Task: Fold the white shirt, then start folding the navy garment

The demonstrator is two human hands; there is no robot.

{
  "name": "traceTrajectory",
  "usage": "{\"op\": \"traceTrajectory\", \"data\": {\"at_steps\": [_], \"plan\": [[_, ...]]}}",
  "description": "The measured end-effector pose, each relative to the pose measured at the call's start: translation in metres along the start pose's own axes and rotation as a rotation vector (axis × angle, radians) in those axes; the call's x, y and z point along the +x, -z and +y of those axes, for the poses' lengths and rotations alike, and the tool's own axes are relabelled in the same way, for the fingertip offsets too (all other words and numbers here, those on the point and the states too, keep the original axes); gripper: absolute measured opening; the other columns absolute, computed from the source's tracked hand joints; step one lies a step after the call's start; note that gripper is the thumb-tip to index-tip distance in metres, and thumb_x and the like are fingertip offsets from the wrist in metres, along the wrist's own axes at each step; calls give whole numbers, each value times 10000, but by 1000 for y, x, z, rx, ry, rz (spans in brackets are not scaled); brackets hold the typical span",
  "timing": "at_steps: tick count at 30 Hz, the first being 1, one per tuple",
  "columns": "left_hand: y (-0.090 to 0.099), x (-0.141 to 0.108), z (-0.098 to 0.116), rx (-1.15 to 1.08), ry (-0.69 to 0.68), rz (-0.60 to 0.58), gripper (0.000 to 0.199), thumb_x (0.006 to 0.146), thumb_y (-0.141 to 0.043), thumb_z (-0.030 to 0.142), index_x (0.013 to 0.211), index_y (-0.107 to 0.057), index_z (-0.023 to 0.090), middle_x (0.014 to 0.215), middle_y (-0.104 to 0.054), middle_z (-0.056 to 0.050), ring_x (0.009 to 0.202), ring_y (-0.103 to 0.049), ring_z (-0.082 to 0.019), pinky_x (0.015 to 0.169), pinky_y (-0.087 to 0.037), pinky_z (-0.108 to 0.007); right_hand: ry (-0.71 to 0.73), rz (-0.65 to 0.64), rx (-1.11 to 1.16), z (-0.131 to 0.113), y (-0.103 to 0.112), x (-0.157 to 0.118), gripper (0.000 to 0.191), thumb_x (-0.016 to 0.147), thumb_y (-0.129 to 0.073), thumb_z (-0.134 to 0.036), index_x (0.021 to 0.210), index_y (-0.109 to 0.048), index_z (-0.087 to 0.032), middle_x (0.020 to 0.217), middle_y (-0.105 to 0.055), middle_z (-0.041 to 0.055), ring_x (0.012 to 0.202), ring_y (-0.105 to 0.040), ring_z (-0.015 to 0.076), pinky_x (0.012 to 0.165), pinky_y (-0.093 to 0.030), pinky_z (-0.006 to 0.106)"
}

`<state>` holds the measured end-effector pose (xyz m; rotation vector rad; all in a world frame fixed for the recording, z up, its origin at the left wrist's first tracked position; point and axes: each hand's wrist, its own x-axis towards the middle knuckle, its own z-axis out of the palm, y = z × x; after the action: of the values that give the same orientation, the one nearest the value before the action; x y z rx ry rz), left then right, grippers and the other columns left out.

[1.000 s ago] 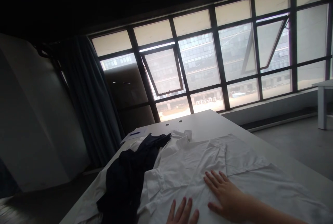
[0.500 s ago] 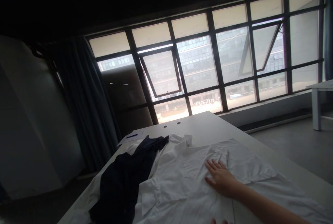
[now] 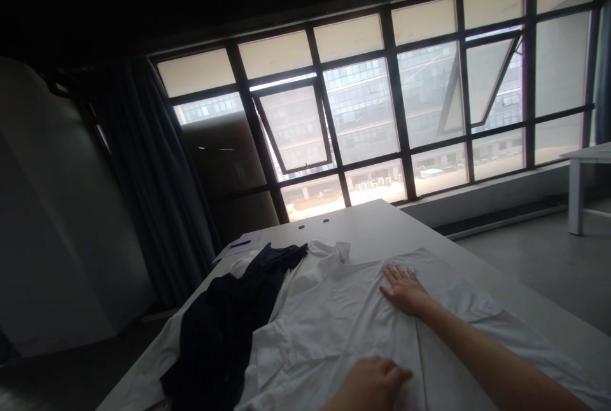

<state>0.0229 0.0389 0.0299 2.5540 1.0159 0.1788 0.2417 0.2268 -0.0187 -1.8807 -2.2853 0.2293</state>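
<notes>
A white garment (image 3: 315, 328) with a collar lies spread and wrinkled over the table. My right hand (image 3: 403, 290) rests flat on its upper right part, fingers spread, holding nothing. Nearer the bottom edge, my left hand (image 3: 372, 382) is over the same white cloth, blurred, its fingers bent; whether it pinches any fabric is not visible. A dark navy garment (image 3: 224, 315) lies crumpled to the left, against the white one.
The white table (image 3: 367, 226) reaches toward the windows. Paper (image 3: 238, 247) with a blue pen (image 3: 240, 243) lies at its far left. A dark curtain (image 3: 157, 188) hangs left; another white table (image 3: 576, 195) stands at the right.
My right hand has slid forward over the white garment. My left hand has come up into view from the bottom edge. The view has shifted slightly.
</notes>
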Motion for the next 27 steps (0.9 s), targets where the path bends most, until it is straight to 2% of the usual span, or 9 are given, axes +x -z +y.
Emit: {"op": "traceTrajectory", "data": {"at_steps": [2,4,6,8,11,15,20,23,27], "plan": [[27,12,-4,10,52,136,565,988,-474,592,1461,-547,290,1425,-624,-76,1289,-576,-292,1137,-404,-436,1,0,-2,0,0,-1,812,956,-297,-617,1623,-258,-156,1700,-219,119,1566,-139,345,1228,-22,578],[42,25,-12,26,163,157,618,983,-471,550,1518,-486,241,1570,-480,-86,1409,-466,-288,1193,-338,-419,-2,0,-3,0,0,-1,817,955,-300,-620,1625,-251,-155,1700,-214,126,1563,-144,354,1224,-20,587],[41,37,-22,51,278,143,673,958,-486,547,1549,-449,229,1643,-360,-82,1508,-315,-303,1247,-232,-447,-5,0,-3,1,1,-1,821,954,-300,-622,1624,-251,-150,1700,-213,132,1563,-146,358,1223,-23,585],[31,45,-33,64,313,165,666,984,-424,545,1581,-395,253,1681,-273,-60,1555,-190,-303,1272,-109,-492,-7,2,-1,1,1,-1,822,955,-296,-628,1623,-256,-152,1699,-218,132,1563,-147,355,1226,-29,574],[16,46,-45,81,326,165,677,1000,-353,610,1607,-327,312,1701,-204,-13,1571,-116,-281,1275,-46,-491,-6,8,2,1,1,-2,821,953,-294,-639,1623,-264,-165,1699,-225,121,1567,-139,345,1232,-27,552],[13,34,-58,112,342,123,692,1000,-289,679,1620,-254,374,1713,-127,25,1578,-66,-267,1269,-17,-499,-4,15,4,2,1,-3,810,953,-294,-638,1622,-271,-180,1701,-228,102,1568,-139,333,1237,-30,539],[30,4,-81,170,426,130,707,992,-313,648,1625,-252,340,1708,-142,3,1577,-75,-271,1263,-30,-516,-13,20,0,3,1,-3,786,954,-305,-626,1614,-300,-198,1698,-235,111,1565,-145,351,1222,-3,596],[44,-20,-102,205,540,134,708,979,-354,610,1619,-283,317,1704,-159,-14,1573,-101,-278,1259,-49,-522,-19,25,-2,3,1,-5,771,956,-302,-625,1613,-302,-222,1701,-224,104,1563,-147,358,1204,27,641],[57,-46,-120,254,714,153,697,989,-336,577,1616,-304,273,1700,-163,-56,1570,-113,-285,1253,-61,-523,-23,22,-2,0,3,-8,760,958,-302,-613,1610,-310,-223,1698,-231,102,1563,-156,349,1205,4,642]]}}
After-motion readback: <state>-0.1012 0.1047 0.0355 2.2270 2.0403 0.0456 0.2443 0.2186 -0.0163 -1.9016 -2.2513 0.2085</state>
